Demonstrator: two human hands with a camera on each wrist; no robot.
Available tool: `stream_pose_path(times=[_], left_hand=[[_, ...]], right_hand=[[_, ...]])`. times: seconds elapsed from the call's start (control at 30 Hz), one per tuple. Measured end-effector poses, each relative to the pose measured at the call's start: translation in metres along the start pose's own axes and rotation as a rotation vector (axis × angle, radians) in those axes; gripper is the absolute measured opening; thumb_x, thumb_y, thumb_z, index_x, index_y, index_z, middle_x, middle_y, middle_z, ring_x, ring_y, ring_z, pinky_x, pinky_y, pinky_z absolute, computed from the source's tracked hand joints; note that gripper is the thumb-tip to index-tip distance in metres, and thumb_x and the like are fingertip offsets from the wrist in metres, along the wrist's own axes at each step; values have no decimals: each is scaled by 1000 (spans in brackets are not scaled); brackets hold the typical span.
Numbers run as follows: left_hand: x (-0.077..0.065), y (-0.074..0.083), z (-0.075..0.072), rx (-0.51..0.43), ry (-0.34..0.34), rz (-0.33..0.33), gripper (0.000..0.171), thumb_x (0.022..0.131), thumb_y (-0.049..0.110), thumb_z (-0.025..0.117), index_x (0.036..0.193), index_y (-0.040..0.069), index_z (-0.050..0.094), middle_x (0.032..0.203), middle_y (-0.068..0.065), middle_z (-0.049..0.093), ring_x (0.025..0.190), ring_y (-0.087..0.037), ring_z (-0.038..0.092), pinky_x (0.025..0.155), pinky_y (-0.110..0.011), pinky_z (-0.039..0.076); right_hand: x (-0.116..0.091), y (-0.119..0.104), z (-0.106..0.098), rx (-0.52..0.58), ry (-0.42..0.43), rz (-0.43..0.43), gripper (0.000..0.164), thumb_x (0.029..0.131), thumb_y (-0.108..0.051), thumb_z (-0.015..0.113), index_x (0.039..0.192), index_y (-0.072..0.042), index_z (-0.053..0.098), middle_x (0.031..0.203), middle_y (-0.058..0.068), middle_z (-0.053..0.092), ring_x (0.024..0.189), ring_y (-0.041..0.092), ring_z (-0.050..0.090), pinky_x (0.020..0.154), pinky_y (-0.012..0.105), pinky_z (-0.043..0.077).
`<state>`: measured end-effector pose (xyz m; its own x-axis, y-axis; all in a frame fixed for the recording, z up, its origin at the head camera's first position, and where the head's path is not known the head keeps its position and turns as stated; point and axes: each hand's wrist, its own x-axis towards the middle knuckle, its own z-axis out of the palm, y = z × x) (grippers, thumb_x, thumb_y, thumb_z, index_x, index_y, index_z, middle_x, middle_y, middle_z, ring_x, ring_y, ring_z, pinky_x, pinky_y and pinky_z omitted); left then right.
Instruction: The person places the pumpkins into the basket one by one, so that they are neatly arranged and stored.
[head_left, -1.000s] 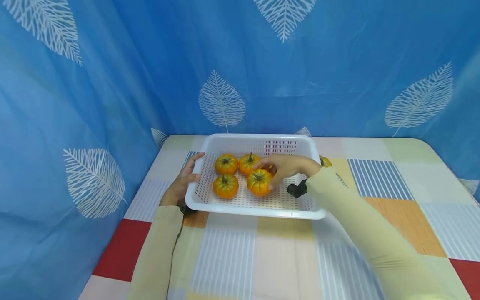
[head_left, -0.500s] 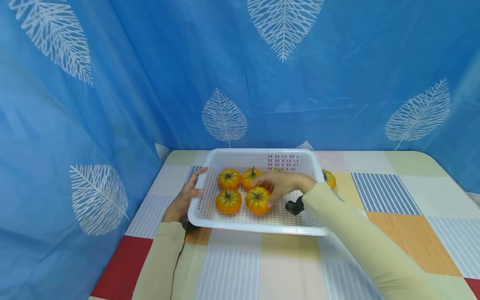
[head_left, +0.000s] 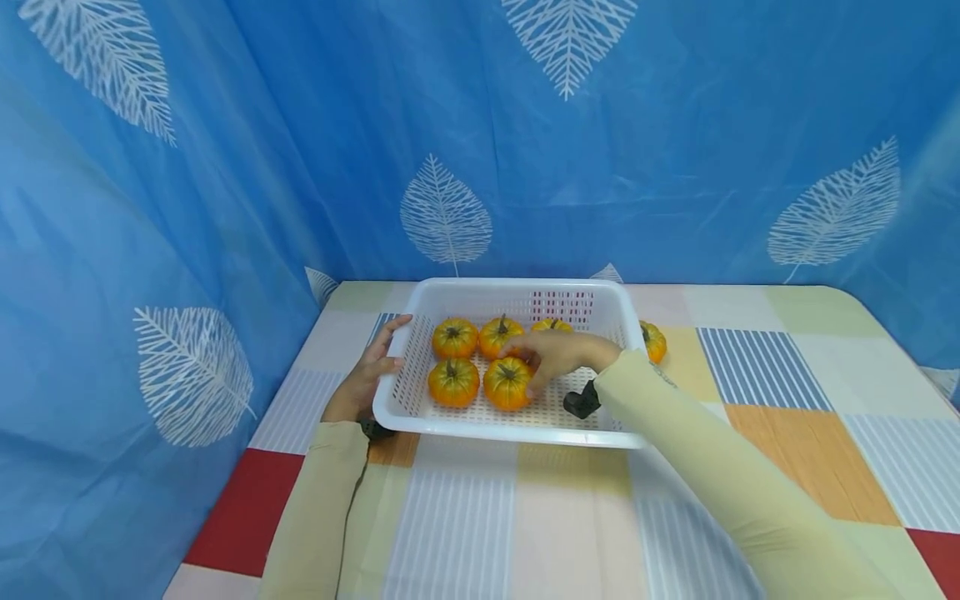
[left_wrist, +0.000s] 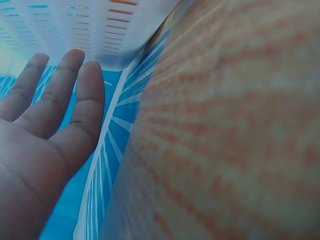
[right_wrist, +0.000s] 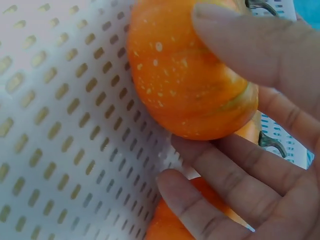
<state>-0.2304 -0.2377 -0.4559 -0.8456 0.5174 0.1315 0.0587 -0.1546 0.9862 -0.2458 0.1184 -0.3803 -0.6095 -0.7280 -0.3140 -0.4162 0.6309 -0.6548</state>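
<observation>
Inside a white perforated plastic basket (head_left: 517, 436) sits a small orange pumpkin (head_left: 507, 384), which my right hand (head_left: 557, 357) grips from its right side. In the right wrist view the thumb lies on one side of this pumpkin (right_wrist: 185, 75) and fingers come round the other. Close to its left is another pumpkin (head_left: 453, 383). Behind stand three more: a left one (head_left: 454, 338), a middle one (head_left: 498, 333) and a right one (head_left: 552, 325), partly covered by my right hand. My left hand (head_left: 367, 372) touches the basket's left rim, its fingers fairly straight along the wall (left_wrist: 95, 30).
Just outside the basket's right wall, a further pumpkin (head_left: 654, 342) lies on the patchwork tablecloth (head_left: 570, 517). A blue curtain (head_left: 322, 142) with white leaf prints hangs behind and to the left of the table. Black wrist cameras sit at both wrists.
My right hand has shifted slightly left with the front pumpkin, bringing it nearer its left neighbour. The back right pumpkin now shows from behind the hand. My left hand stays at the rim.
</observation>
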Motion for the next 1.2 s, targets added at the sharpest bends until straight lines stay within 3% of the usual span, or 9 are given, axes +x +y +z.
stream_pose_path(times=[0.17, 0.4, 0.47, 0.97, 1.2], left_hand=[[6, 6, -2, -11, 7, 7, 70, 92, 19, 57, 156, 39, 34, 174, -28, 10, 138, -39, 41, 100, -48, 57], [7, 7, 1, 7, 46, -35, 71, 90, 19, 55, 153, 43, 36, 176, -23, 12, 142, -48, 35, 106, -70, 46], [6, 7, 1, 5, 50, -35, 70, 90, 19, 55, 153, 43, 36, 175, -24, 11, 142, -48, 35, 107, -71, 45], [4, -2, -3, -30, 9, 24, 66, 92, 18, 57, 152, 41, 39, 172, -31, 9, 138, -39, 40, 97, -47, 56], [3, -3, -1, -29, 28, 4, 69, 91, 19, 59, 153, 41, 38, 173, -28, 10, 142, -44, 35, 103, -56, 52]], right_hand=[[2, 1, -3, -18, 23, 12, 74, 89, -5, 81, 156, -3, 50, 151, 24, 56, 130, 38, 61, 110, 50, 51], [1, -1, -2, -15, 23, 32, 75, 92, -6, 81, 159, -3, 48, 155, 28, 53, 131, 40, 62, 114, 52, 48], [2, -3, -2, -18, 26, 30, 74, 92, -7, 81, 158, -3, 48, 154, 28, 54, 132, 40, 62, 115, 52, 47], [1, 0, -1, 1, 25, 68, 71, 96, -14, 81, 158, -5, 49, 152, 28, 56, 133, 41, 62, 113, 52, 49], [-6, -2, -5, 24, 62, 40, 67, 96, -16, 80, 156, -2, 53, 151, 27, 59, 128, 39, 66, 109, 53, 52]])
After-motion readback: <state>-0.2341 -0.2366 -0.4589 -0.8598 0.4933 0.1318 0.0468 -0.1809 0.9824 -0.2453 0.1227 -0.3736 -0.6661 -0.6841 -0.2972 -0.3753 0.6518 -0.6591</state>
